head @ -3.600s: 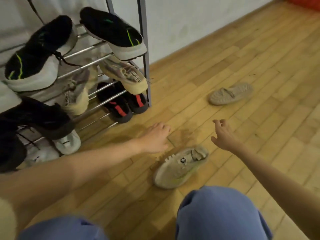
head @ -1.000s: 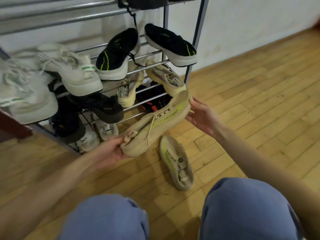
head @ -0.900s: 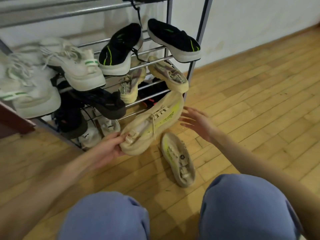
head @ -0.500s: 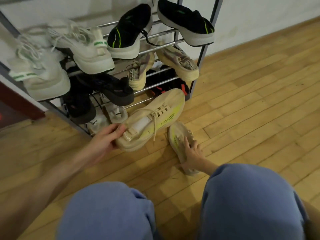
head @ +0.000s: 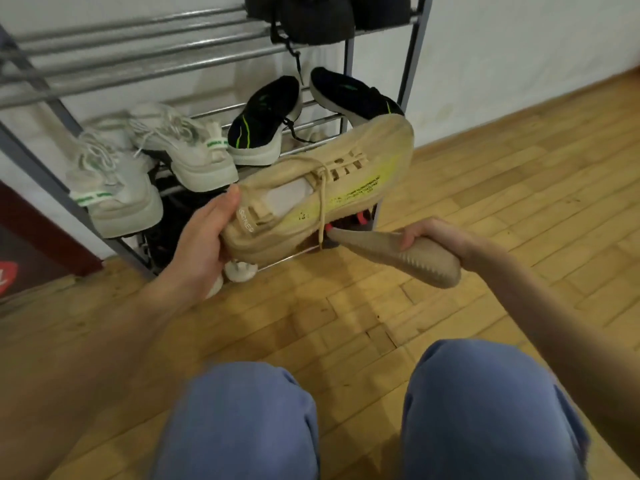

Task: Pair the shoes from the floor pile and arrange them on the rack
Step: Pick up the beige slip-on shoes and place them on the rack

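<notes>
Both hands are occupied, each gripping one shoe of a beige pair in front of the metal shoe rack. The left hand clasps the heel end of the beige sneaker with the yellow-green side stripe, thumb along the collar, fingers under the sole; the shoe is held off the floor, toe pointing to 1 o'clock, its upper and laces facing the camera. The right hand is closed around the second beige sneaker, held at 4 o'clock from the first, ridged sole turned toward the camera, toe pointing to 9 o'clock and just beside the dangling lace of the first shoe. On the rack, a pair of white sneakers with green tabs sits at 9 o'clock from the held shoes, and a pair of black sneakers with green lines sits at 12 o'clock. Dark shoes occupy the top shelf. The person's knees in blue trousers are at 6 o'clock over the wooden parquet floor.
</notes>
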Tool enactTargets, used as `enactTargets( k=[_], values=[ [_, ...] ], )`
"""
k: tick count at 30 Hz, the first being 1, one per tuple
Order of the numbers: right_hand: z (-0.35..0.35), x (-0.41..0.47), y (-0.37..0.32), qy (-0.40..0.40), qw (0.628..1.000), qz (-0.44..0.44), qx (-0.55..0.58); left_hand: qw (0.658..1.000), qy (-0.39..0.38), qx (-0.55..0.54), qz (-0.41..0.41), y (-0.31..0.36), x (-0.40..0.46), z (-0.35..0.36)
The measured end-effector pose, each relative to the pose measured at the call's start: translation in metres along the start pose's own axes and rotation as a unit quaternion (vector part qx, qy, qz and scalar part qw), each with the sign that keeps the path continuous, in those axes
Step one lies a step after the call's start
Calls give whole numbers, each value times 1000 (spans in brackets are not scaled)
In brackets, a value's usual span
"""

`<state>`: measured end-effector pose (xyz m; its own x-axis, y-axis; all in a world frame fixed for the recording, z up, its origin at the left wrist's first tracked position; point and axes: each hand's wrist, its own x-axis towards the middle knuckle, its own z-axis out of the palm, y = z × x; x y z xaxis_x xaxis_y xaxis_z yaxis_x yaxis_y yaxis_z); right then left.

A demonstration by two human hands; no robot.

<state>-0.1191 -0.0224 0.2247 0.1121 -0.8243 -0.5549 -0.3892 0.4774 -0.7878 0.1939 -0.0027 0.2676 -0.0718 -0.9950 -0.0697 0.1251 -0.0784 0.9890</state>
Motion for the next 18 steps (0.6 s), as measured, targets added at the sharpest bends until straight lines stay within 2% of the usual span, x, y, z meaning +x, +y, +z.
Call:
enactTargets(
  k=[5,10,14,18],
  values=[
    [-24,-46,-54,-82,993,-48,74,995,39,-37,87,58,-7,17],
    [-23,-73,-94,-165,960,-127,187,979,96,-42,177,105,2,25],
    [-17,-78,-122,-161,948,-187,200,975,113,-19,191,131,21,23],
    [-11,-76,-143,-149,946,-220,185,970,172,-27,167,142,56,10]
  ],
)
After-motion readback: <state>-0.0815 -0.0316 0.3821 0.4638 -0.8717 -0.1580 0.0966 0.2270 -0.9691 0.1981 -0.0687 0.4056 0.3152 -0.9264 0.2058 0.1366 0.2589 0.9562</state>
